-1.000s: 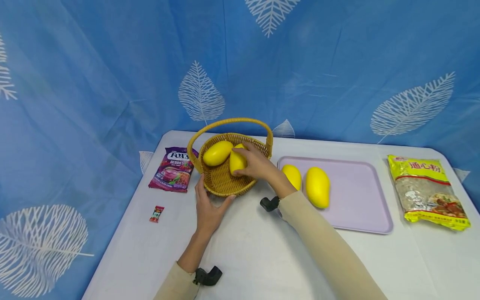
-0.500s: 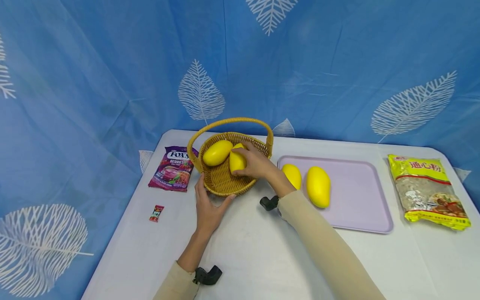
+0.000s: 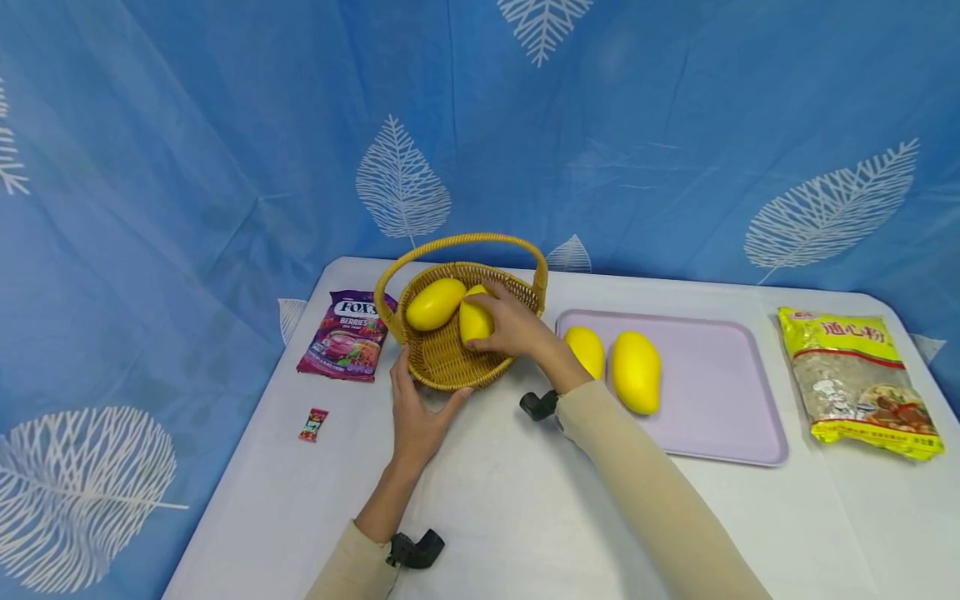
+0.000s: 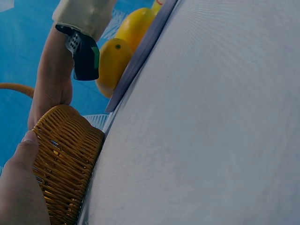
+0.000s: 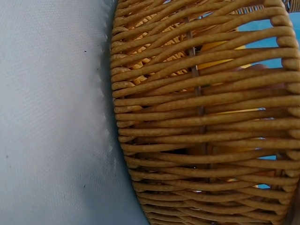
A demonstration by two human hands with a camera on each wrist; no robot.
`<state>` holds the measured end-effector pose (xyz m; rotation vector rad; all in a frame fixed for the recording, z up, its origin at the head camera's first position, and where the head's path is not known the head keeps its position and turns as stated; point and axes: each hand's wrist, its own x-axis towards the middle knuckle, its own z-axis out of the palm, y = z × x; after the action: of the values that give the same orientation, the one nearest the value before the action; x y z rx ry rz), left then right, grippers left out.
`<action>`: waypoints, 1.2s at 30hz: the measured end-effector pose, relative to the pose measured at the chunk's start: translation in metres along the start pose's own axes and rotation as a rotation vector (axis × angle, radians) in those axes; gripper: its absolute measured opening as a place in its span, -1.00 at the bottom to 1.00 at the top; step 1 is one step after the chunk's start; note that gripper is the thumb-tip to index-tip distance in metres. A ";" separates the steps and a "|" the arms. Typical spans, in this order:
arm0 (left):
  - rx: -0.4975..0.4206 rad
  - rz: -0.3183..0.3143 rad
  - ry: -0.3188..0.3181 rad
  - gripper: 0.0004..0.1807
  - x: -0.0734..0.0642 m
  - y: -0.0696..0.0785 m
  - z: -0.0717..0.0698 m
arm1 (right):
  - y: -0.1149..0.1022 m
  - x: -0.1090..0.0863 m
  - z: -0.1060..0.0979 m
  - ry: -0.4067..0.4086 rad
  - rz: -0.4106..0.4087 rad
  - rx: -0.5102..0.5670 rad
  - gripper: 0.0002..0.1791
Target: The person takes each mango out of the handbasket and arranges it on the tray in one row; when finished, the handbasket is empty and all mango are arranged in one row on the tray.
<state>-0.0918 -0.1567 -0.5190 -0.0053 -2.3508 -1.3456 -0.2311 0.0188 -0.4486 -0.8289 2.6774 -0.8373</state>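
Observation:
In the head view, a wicker basket (image 3: 450,367) with a tall arched handle stands at the back of the table. My left hand (image 3: 418,417) holds it at its near left side, fingers and thumb spread along the rim; the left wrist view shows the thumb (image 4: 27,147) against the woven wall. My right hand (image 3: 516,323) reaches inside and grips a yellow mango (image 3: 474,321), partly hidden by the fingers. Another mango (image 3: 435,305) lies beside it in the basket. Woven wall (image 5: 206,117) fills most of the right wrist view.
Right of the basket, a lilac tray (image 3: 712,383) bears two mangoes (image 3: 636,372), one partly behind the right forearm. A yellow-topped food bag (image 3: 858,379) lies far right. A purple FOX'S candy bag (image 3: 348,337) and a small wrapped candy (image 3: 313,425) lie left. A blue curtain (image 3: 637,125) hangs behind.

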 end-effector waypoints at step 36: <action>-0.010 -0.021 -0.022 0.19 -0.002 0.002 -0.001 | -0.014 -0.027 -0.022 0.087 -0.133 0.040 -0.23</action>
<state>-0.0895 -0.1563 -0.5174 0.0023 -2.3683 -1.3739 -0.2108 0.0345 -0.4219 -0.9921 2.6938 -0.9744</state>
